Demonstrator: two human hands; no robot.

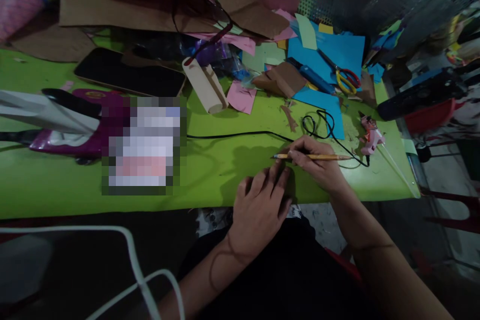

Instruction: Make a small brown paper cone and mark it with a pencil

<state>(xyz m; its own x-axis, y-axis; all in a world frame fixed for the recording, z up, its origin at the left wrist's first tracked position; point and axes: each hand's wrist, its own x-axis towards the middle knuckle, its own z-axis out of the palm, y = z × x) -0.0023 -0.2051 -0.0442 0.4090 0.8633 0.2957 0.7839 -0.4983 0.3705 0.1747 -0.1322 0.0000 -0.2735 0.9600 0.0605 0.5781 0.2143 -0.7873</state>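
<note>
My right hand [311, 157] grips a thin yellow-brown pencil [326, 157], held almost level just above the green tabletop. One end of the pencil points left, close to the fingertips of my left hand [260, 202]. That left hand lies palm down at the table's front edge, fingers stretched out and slightly apart. Whether something small lies beneath its fingers is hidden. To the right of my right hand rests a pink glue gun [371, 142] with a long glue stick, its black cord [243, 134] running left across the table.
Scissors [347, 81], a blue cutter [317, 79] and coloured paper [326, 55] lie at the back right. A cardboard tube [204, 85] and a dark phone [131, 74] are further left, near a purple iron [67, 142]. Brown cardboard [123, 10] is piled behind.
</note>
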